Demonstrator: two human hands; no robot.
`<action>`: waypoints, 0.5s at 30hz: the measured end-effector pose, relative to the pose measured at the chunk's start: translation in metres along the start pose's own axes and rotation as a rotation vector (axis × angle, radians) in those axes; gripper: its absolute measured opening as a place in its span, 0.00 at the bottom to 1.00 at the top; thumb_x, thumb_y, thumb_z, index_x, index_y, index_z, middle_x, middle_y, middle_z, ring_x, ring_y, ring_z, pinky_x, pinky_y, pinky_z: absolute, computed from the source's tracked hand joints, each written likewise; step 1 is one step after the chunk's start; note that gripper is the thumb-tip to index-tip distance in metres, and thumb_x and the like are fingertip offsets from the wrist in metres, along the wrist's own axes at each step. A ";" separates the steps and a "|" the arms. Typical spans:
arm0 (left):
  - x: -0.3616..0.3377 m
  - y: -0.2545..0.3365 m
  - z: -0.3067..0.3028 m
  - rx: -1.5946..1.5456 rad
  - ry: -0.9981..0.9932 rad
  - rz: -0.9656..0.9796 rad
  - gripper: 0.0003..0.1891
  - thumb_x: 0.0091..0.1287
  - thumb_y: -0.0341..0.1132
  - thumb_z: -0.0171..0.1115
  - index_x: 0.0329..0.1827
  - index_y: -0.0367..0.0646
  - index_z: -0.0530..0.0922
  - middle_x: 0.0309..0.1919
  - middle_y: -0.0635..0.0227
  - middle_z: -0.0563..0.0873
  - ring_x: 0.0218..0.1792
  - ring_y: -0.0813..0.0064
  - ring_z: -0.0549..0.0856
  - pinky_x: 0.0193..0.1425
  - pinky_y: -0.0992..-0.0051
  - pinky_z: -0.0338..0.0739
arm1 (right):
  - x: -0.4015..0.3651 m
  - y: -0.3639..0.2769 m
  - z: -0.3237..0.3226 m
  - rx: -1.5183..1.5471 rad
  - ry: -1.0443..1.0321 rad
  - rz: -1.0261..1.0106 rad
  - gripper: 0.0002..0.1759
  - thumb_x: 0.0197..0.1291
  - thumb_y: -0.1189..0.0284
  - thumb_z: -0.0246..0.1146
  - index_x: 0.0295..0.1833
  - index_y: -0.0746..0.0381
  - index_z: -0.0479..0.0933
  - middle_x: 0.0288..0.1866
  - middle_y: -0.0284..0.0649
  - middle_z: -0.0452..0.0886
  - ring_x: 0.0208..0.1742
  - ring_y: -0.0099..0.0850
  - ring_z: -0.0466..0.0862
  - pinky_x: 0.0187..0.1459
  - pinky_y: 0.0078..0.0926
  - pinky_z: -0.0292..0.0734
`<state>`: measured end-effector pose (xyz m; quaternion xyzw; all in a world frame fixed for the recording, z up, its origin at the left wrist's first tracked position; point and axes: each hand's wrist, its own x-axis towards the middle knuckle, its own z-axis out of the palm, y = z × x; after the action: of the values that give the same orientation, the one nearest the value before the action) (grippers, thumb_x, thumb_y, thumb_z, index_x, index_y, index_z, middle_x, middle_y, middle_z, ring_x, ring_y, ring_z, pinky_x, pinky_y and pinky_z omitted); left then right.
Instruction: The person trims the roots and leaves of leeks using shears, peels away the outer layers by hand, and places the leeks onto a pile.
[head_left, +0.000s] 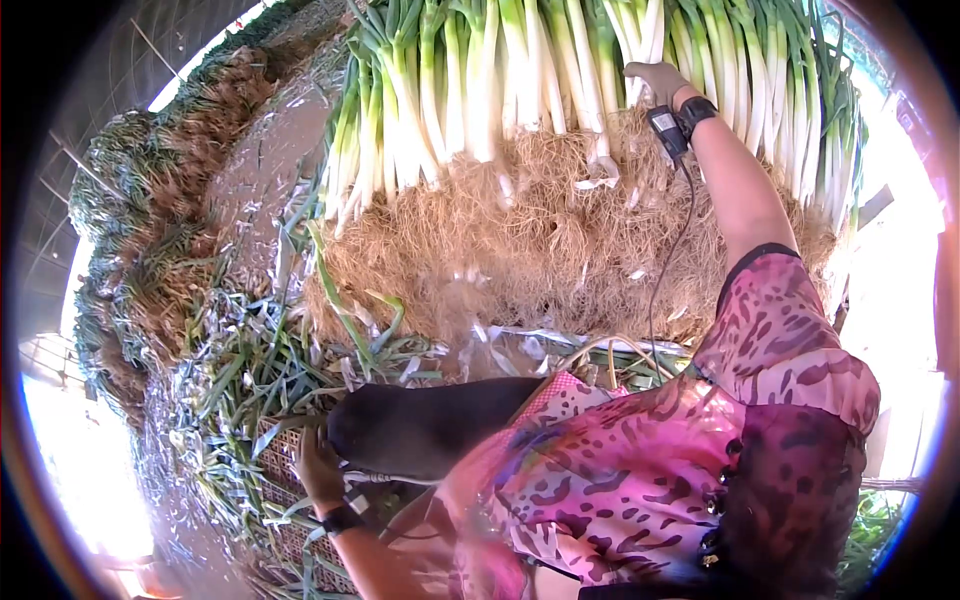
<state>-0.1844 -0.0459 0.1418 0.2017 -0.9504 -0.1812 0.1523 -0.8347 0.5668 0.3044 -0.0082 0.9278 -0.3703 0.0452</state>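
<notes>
Near the top, my gloved right hand is closed around the white stem of a large green onion in a thick row. The row's long white stems and green tops lean away from me, with a mass of brown roots toward me. At the lower left, my gloved left hand is beside my dark-covered knee, by a brown woven crate strewn with leaves. Its fingers look loosely extended, and I make out nothing in them.
Loose green leaves and peelings cover the ground at left. Farther left lies a long heap of bundled onions, roots showing. A thin cable runs from a small black device on my right wrist. A pale hose curves near my lap.
</notes>
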 end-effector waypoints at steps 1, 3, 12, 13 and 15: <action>-0.017 -0.020 0.023 -0.298 0.079 -0.185 0.15 0.75 0.27 0.55 0.61 0.30 0.77 0.59 0.53 0.85 0.59 0.58 0.84 0.70 0.65 0.75 | -0.008 -0.003 0.000 -0.022 0.012 0.000 0.18 0.63 0.62 0.66 0.56 0.56 0.80 0.40 0.48 0.85 0.34 0.38 0.84 0.44 0.36 0.81; -0.057 -0.059 0.065 -0.653 0.186 -0.434 0.13 0.74 0.32 0.57 0.54 0.32 0.80 0.54 0.53 0.87 0.55 0.59 0.86 0.70 0.65 0.75 | -0.015 -0.004 0.003 -0.068 0.030 -0.003 0.20 0.64 0.65 0.66 0.61 0.53 0.80 0.45 0.50 0.86 0.40 0.39 0.86 0.49 0.36 0.81; -0.149 -0.043 0.200 -0.083 -0.410 -0.810 0.24 0.64 0.39 0.65 0.61 0.36 0.78 0.52 0.50 0.87 0.53 0.52 0.85 0.63 0.60 0.78 | -0.009 0.008 0.004 -0.352 0.004 -0.207 0.36 0.59 0.70 0.71 0.75 0.47 0.73 0.65 0.53 0.82 0.63 0.44 0.83 0.65 0.32 0.76; -0.151 -0.036 0.205 -0.091 -0.387 -0.820 0.25 0.63 0.38 0.65 0.61 0.36 0.78 0.52 0.49 0.86 0.53 0.51 0.85 0.62 0.59 0.78 | -0.013 0.002 0.005 -0.401 0.019 -0.226 0.39 0.57 0.69 0.73 0.76 0.48 0.71 0.65 0.54 0.81 0.64 0.45 0.83 0.67 0.32 0.75; -0.148 -0.030 0.209 -0.101 -0.321 -0.826 0.26 0.62 0.37 0.66 0.63 0.36 0.78 0.53 0.49 0.86 0.54 0.50 0.84 0.61 0.59 0.78 | -0.035 -0.026 0.002 -0.298 0.097 -0.037 0.39 0.61 0.55 0.67 0.72 0.66 0.69 0.60 0.58 0.83 0.57 0.49 0.85 0.63 0.36 0.79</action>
<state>-0.1214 0.0524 -0.0874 0.5262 -0.7915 -0.3022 -0.0728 -0.8002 0.5483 0.3233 -0.0138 0.9733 -0.2290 -0.0083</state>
